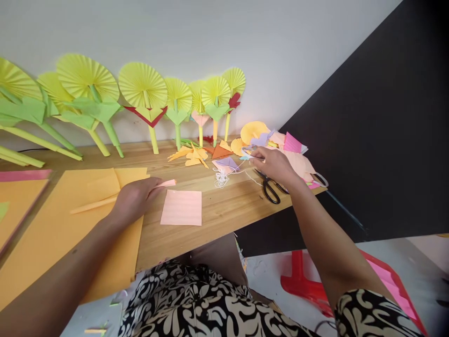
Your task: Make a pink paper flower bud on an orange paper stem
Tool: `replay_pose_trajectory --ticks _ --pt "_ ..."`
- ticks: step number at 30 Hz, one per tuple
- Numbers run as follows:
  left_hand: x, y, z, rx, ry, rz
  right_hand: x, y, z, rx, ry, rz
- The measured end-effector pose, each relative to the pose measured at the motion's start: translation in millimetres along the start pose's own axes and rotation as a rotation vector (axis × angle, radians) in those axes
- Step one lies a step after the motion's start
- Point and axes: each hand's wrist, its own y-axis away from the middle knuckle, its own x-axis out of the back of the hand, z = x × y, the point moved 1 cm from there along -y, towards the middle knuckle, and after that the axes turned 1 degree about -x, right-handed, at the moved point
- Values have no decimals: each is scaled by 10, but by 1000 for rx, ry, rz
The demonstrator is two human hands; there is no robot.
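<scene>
My left hand [135,199] is closed around a thin rolled paper stick [165,184], whose pale pink end pokes out past the fingers. An orange length of rolled paper [94,204] shows on the hand's other side; whether it is the same roll I cannot tell. Just right of that hand, a square of pink paper [181,208] lies flat on the table. My right hand [273,164] has its fingers pinched at the paper pile, against a small whitish-lilac item [249,151] I cannot make out. Black-handled scissors [271,191] lie below it, beside tangled white string [221,178].
Yellow pleated paper fans on stems [143,86] lean along the wall. Orange paper sheets [70,234] cover the table's left side. Folded paper pieces [191,154] and a pile of coloured paper [298,161] lie toward the back. A red plastic stool [305,285] stands below right.
</scene>
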Motion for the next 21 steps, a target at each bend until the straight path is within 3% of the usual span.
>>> replay_pose_trajectory --ticks 5,10,16,21 --pt "-1 6 -5 -38 -2 10 -40 -75 -257 33 -568 -63" --pt "77 29 48 -78 78 47 -103 -194 -674 24 -894 -114" --pt "308 69 160 -101 218 150 -151 -304 -1195 171 -941 -254" --pt "591 2 310 -264 315 192 -144 -301 -1453 338 -898 -316"
